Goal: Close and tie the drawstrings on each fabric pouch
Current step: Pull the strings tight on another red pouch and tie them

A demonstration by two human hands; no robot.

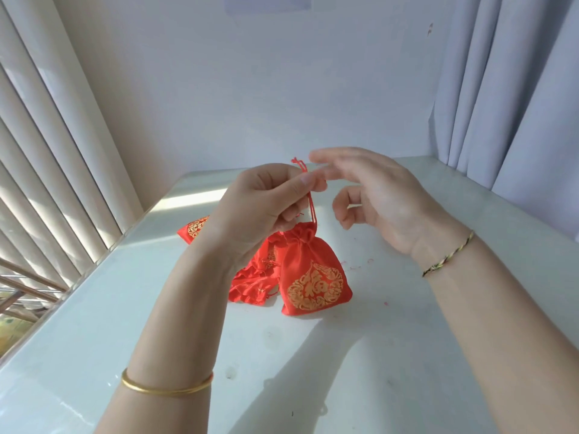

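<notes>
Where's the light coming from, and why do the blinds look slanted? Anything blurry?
Head view: daylight comes through the blinds on the left, leaving a bright strip on the table and arm shadows nearer the camera; the wide-angle lens splays blinds and curtain at the edges; the right hand is slightly blurred at its fingertips, while the left hand pinching the drawstring and the red pouch look sharp.

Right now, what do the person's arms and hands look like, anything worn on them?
Both forearms are bare, no sleeves or gloves in view. A smooth gold bangle circles the forearm below the left hand. A thin braided cord bracelet, dark and yellowish strands, sits at the wrist of the right hand.
</notes>
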